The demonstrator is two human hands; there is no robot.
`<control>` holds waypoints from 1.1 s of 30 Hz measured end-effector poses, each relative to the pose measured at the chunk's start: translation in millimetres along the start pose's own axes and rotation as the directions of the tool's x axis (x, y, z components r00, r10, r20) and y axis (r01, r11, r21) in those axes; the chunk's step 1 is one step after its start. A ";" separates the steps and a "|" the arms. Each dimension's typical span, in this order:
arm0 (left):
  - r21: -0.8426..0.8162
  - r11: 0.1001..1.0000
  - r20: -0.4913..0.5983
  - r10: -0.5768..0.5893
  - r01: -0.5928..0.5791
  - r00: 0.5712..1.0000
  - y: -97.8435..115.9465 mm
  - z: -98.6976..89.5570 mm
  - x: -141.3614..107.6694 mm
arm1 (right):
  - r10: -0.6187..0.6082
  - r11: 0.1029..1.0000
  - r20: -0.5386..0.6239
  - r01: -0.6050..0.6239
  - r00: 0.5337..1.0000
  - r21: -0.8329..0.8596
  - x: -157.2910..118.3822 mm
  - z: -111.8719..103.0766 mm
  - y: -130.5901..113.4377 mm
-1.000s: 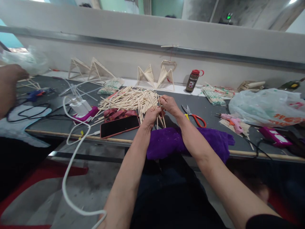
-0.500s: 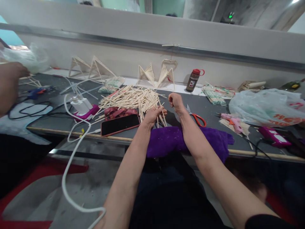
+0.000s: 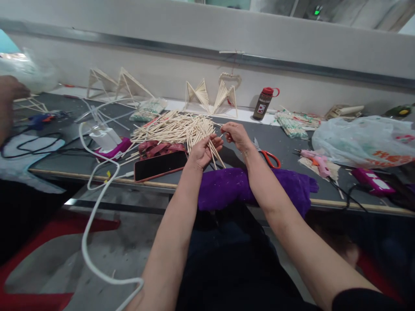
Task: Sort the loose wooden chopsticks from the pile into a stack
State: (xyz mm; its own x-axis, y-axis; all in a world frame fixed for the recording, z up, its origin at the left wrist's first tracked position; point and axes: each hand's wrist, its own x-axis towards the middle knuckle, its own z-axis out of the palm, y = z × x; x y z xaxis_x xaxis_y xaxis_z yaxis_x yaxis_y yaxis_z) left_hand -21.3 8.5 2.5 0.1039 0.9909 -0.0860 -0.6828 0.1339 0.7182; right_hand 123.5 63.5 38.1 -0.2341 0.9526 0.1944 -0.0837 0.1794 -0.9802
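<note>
Handling the pale sticks: to my eye, this is calling for a light pinch on one stick at a time, the other palm steadying the rest so that thin ends aren't fanning out or rolling off.
Left hand: is lying partly palm up, fingers curling loosely with a gap to the thumb; I'm not seeing a firm grip on anything.
Right hand: is hanging just beside the left fingers, back upward, thumb and fingertips standing narrow; whether they are pinching a stick I cannot tell.
Forearms: are both reaching forward and angling inward, the right one crossing over the purple cloth, the left one passing by its edge.
Stick heap: is spreading beyond and to the left of the left fingers.
Loose sticks: are slanting from beneath the left fingers toward the cloth.
Scissors: are resting on the bench to the right of the right fingers, near the wrist.
Phone: is lying left of the left fingers.
</note>
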 end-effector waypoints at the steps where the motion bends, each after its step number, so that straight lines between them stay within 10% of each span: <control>1: -0.037 0.999 -0.010 0.027 -0.027 1.000 1.0 -0.7 0.9 | 0.008 1.000 0.016 -0.009 1.000 0.025 -0.3 0.4 -0.5; 9: -0.080 0.981 -0.122 0.166 -0.176 0.979 1.6 -3.3 5.7 | 0.105 0.994 0.094 -0.108 0.990 0.035 -4.7 1.2 -6.6; 33: 0.041 0.974 -0.125 0.226 -0.222 0.966 -3.8 -0.3 7.6 | 0.018 0.910 0.349 0.130 0.937 -0.394 -11.7 19.4 1.8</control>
State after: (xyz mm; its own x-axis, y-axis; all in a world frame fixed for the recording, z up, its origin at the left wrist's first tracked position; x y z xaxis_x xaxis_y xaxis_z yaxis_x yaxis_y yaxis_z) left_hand -18.1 15.5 -1.1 -0.1444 0.9895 -0.0076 -0.6585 -0.0904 0.7472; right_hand 107.3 47.9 34.7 -0.5592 0.8097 0.1780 0.2752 0.3839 -0.8814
